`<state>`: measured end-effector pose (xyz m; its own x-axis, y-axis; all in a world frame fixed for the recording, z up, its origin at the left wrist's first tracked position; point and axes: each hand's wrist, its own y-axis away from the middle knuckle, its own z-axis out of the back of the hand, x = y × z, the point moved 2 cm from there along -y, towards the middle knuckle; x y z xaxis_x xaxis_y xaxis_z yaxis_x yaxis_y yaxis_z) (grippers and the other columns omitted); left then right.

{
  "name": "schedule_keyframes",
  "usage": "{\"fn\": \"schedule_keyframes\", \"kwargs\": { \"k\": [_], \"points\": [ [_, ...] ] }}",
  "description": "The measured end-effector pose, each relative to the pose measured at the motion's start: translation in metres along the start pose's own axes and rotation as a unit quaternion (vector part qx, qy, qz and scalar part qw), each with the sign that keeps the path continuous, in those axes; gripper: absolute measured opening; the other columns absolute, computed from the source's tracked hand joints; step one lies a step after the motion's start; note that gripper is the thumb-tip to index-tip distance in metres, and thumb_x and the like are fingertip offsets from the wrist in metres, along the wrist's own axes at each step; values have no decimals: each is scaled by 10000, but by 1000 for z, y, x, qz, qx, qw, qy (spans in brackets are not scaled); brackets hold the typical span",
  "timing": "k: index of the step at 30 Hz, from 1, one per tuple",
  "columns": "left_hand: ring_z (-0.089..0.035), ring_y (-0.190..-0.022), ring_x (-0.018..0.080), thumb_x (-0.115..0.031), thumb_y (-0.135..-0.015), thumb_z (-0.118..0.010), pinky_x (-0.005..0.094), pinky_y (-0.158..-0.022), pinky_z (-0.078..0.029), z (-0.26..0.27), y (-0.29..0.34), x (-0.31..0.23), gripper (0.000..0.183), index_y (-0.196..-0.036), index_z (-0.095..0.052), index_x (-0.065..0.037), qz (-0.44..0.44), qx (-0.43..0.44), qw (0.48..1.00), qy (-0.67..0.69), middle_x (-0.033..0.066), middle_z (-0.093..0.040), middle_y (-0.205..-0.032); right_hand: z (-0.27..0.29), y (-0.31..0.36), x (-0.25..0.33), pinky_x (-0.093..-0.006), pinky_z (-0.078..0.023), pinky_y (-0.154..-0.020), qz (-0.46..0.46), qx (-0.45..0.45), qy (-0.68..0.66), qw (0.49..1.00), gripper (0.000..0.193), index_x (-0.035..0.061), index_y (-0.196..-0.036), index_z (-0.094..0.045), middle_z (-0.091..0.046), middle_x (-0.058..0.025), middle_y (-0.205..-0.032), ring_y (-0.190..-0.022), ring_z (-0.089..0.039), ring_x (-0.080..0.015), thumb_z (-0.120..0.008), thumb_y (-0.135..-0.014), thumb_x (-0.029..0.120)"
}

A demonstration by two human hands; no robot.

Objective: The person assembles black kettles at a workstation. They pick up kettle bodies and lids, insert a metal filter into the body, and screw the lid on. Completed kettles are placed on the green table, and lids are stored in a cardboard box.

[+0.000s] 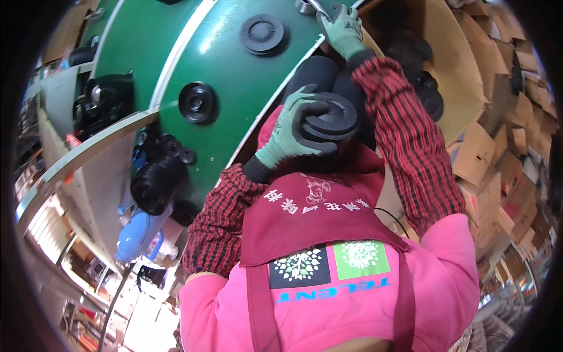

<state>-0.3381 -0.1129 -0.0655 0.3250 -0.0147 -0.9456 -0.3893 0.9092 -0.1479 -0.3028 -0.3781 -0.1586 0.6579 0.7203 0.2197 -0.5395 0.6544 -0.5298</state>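
My left hand, in a green glove with dark fingertips, is closed round the edge of a black round plastic disc-shaped part. The disc sits above my lap, its ringed face upward. At the table's edge, my right hand, gloved the same way, grips a slim silver metal tool; its far end leaves the picture. Beside that tool stands a small metal cylinder. Two more black round parts lie on the green table: a wide ringed one and a smaller, deeper one.
To my right a large open cardboard box holds several black parts. A pale rail crosses the green table. At left are black round parts and a blue plastic bottle. Flattened cartons pile up at far right.
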Motion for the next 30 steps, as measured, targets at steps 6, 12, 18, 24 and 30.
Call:
{"fn": "schedule_keyframes", "kwargs": {
  "k": [6,12,18,24,30],
  "points": [
    [-563,-1170,343,-286,-534,-976,491,-1048,-434,-18,-7,-12,678,-1069,-611,-82,-77,-59,995,18,118,-593,-1178,199,86,-33,-369,-462,-1010,-227,358,-625,655,295,-4,-1233,-627,-647,-115,-1211,-1143,-593,-213,-589,-1040,215],
    [-566,-1161,371,-318,-506,-987,587,-1069,-403,-6,15,-71,699,-1046,-594,-113,-181,-84,978,-61,109,-597,-1181,244,113,-9,-375,-428,-1109,-364,199,-748,518,443,-7,-1369,-560,-609,-120,-1346,-1272,-567,-219,-590,-1031,277],
    [-561,-1266,358,-186,-692,-740,726,-1101,-330,15,43,-99,394,-1086,-740,-211,-329,-97,932,-117,88,-629,-1263,313,69,34,-360,-418,-1133,-210,463,-668,543,565,-35,-1428,-527,-586,-129,-1425,-1306,-563,-215,-702,-942,195],
    [-542,-1301,399,-165,-631,-723,746,-1053,-392,21,63,-109,425,-1049,-751,-235,-341,-33,933,-113,82,-657,-1206,328,72,50,-348,-467,-1084,-253,465,-646,550,436,-40,-1334,-624,-668,-133,-1314,-1210,-628,-213,-691,-941,139],
    [-588,-1225,354,-144,-665,-695,727,-1017,-414,16,80,-106,321,-974,-732,-226,-330,-104,929,-128,33,-673,-1157,322,74,61,-345,-506,-1013,-211,472,-606,605,356,-50,-1254,-660,-704,-134,-1207,-1122,-651,-195,-649,-954,141]
  ]
}}
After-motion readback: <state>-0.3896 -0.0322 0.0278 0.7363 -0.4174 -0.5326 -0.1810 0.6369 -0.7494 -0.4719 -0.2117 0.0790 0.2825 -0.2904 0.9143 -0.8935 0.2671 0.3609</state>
